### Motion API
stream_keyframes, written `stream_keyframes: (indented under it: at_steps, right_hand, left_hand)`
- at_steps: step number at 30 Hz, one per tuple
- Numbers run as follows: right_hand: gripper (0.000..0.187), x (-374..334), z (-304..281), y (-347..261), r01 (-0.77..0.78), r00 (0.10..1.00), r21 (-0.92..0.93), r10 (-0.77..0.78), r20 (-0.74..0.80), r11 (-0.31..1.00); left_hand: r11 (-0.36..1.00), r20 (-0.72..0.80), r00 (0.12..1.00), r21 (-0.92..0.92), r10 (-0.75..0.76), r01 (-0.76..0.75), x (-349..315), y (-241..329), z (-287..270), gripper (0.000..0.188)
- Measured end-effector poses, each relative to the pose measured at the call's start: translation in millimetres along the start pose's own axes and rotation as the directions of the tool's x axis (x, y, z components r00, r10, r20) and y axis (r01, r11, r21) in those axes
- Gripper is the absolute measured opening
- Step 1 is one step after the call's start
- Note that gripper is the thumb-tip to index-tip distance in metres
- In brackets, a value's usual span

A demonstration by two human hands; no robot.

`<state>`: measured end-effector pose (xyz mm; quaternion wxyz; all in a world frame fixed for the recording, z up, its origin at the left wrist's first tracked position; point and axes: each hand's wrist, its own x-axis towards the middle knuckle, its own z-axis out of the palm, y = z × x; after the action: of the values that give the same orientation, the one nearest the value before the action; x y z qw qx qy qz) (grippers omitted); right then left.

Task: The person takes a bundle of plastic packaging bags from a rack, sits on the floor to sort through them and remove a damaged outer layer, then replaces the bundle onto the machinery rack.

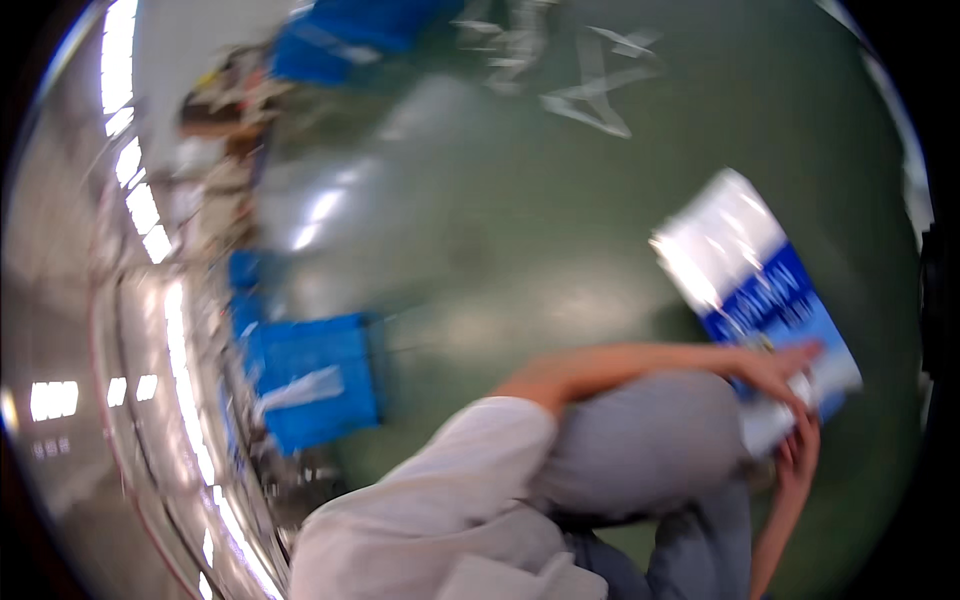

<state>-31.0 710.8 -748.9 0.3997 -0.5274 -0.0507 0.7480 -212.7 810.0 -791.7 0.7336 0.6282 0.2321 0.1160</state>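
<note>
A flat plastic package [765, 290], white at its far end and blue with pale lettering at its near end, lies at a slant on the green floor at the right. Reaching across my bent knee, my left hand [780, 372] rests on the package's near part with its fingers spread. My right hand [798, 450] comes up from below at the near right edge, its fingers curled against the plastic close to my left fingertips. Motion blur hides the finer detail of both hands' contact.
My grey-trousered knee [650, 440] sits left of the package. White strapping [597, 95] lies loose on the floor at the far side. A blue crate-like box [315, 375] stands at left, another blue object [345, 40] farther off, beside cluttered brown goods [225, 120].
</note>
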Motion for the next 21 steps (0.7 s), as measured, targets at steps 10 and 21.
stream_keyframes:
  at_steps: [10,21]
  right_hand:
    - [0.064,-9.3,29.2,-28.3,-0.177,0.864,-0.136,0.22,0.453,0.975]
    - [0.051,-24.3,42.6,-14.4,-0.166,0.861,0.066,0.112,0.496,0.984]
  left_hand:
    - [0.947,-0.041,0.947,-0.043,-0.319,0.317,-41.3,74.4,-10.6,0.118]
    - [0.957,0.01,0.958,0.063,-0.286,0.284,-60.1,66.5,-36.2,0.105]
